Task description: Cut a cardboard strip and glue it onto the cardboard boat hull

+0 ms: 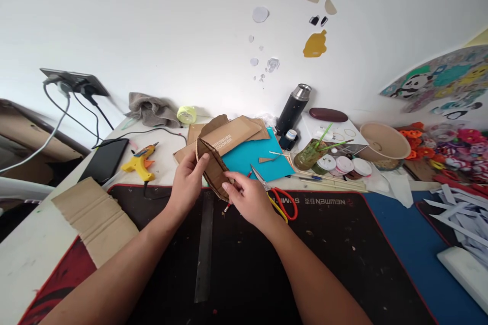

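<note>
Cardboard piece [215,168], bent and raw-edged, is held up over the far edge of the dark mat [324,264]. Both hands are clamped on it and apart from each other: the left hand [187,180] grips its left side with the thumb on the inner face, while the right hand [247,194] pinches its lower right edge. Scissors [261,179] lie across the mat's far edge, just beside the right hand. A clear strip [204,259] lies on the mat, and a flat cardboard sheet [101,218] overlaps its left edge. Beyond the mat, on the table [162,144], are a yellow glue gun [138,165] to the left, printed cardboard [242,134] overlapping a blue sheet [276,165], and, farther right, a black thermos [293,110].
</note>
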{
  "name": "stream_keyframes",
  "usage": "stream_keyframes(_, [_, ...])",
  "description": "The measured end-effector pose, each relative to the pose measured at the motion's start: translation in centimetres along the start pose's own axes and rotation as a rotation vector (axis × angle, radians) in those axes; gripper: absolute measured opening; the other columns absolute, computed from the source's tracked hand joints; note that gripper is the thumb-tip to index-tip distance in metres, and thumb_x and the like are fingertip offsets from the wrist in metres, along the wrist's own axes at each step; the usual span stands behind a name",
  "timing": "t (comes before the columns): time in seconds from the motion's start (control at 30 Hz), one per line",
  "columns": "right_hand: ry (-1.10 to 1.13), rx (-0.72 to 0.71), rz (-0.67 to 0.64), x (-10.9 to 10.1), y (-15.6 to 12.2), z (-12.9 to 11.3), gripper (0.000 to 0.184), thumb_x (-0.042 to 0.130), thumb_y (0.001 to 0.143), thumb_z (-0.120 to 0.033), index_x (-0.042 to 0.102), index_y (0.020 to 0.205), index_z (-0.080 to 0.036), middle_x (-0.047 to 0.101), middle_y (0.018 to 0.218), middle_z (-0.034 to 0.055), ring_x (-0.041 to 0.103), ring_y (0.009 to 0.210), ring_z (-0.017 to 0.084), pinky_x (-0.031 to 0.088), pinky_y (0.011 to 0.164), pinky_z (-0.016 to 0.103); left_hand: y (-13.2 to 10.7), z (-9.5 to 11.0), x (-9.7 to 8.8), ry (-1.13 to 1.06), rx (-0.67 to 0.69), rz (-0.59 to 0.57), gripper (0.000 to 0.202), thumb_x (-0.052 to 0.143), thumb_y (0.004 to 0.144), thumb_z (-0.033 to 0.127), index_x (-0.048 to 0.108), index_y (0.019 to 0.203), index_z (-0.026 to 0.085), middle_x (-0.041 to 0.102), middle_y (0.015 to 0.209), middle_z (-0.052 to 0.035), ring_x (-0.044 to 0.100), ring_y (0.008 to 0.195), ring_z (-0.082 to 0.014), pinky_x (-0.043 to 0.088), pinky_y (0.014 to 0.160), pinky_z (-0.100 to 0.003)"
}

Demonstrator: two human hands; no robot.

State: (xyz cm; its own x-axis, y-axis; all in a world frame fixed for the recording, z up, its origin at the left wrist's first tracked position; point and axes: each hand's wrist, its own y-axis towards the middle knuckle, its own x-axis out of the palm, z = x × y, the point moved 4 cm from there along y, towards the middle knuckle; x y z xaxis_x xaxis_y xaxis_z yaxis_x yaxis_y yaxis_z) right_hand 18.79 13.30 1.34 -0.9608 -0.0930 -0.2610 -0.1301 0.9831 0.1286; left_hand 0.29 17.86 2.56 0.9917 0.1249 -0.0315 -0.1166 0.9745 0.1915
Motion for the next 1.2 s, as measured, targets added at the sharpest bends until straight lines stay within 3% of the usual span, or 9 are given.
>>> stream_keyframes(0.33, [-0.078,-0.011,0.055,0.2,0.0,0.2,0.036,0.077,0.099,-0.034,0.079,0.134,-0.032,0.077,0.074,0.0011,0.064,0.059,0.023,0.043,0.061,0.034,-0.9,-0.4,0.8,0.125,0.070,-0.030,0.036,0.066,0.104,0.054,0.072,0.123,0.024,0.079,0.114,-0.0067,0.070,0.119,-0.0308,0.051,0.106,-0.038])
stream_keyframes(0.47, [-0.007,0.050,0.057,0.2,0.1,0.4,0.031,0.077,0.100,-0.033,0.079,0.130,-0.031,0.075,0.071,-0.0001,0.064,0.058,0.022,0.043,0.060,0.033,-1.2,-0.5,1.0,0.142,0.083,-0.046,0.034,0.066,0.104,0.053,0.070,0.123,0.025,0.078,0.115,-0.0066,0.068,0.123,-0.0315,0.051,0.108,-0.039])
stream_keyframes(0.63, [0.004,0.099,0.083,0.1,0.3,0.8,0.018,0.074,0.102,-0.035,0.076,0.118,-0.028,0.071,0.068,-0.0017,0.064,0.059,0.020,0.042,0.057,0.031,-1.6,-0.5,1.2,0.136,0.113,-0.065,0.036,0.066,0.104,0.054,0.067,0.125,0.025,0.077,0.118,-0.0074,0.069,0.114,-0.0298,0.052,0.103,-0.037])
stream_keyframes(0.9, [-0.076,0.161,-0.012,0.5,0.2,0.2,0.018,0.068,0.103,-0.034,0.070,0.117,-0.023,0.067,0.067,-0.0039,0.062,0.057,0.019,0.042,0.056,0.030,-1.4,-0.8,1.1,0.241,0.243,-0.058,0.046,0.049,0.113,0.062,0.061,0.131,0.021,0.073,0.120,-0.0092,0.068,0.114,-0.0275,0.053,0.103,-0.040])
stream_keyframes(1.03, [-0.017,0.185,-0.038,0.7,0.2,0.4,0.018,0.067,0.104,-0.038,0.069,0.117,-0.024,0.063,0.063,-0.0057,0.057,0.051,0.018,0.040,0.053,0.030,-1.3,-1.0,1.0,0.262,0.254,-0.051,0.047,0.046,0.114,0.063,0.061,0.126,0.021,0.072,0.113,-0.0073,0.068,0.108,-0.0254,0.054,0.098,-0.037])
stream_keyframes(1.2, [-0.023,0.172,-0.042,0.7,0.1,0.6,0.021,0.068,0.105,-0.039,0.070,0.118,-0.023,0.066,0.065,-0.0045,0.058,0.053,0.018,0.039,0.053,0.031,-1.2,-1.0,0.9,0.255,0.255,-0.044,0.049,0.047,0.114,0.064,0.060,0.132,0.020,0.073,0.121,-0.0092,0.068,0.114,-0.0267,0.053,0.104,-0.039])
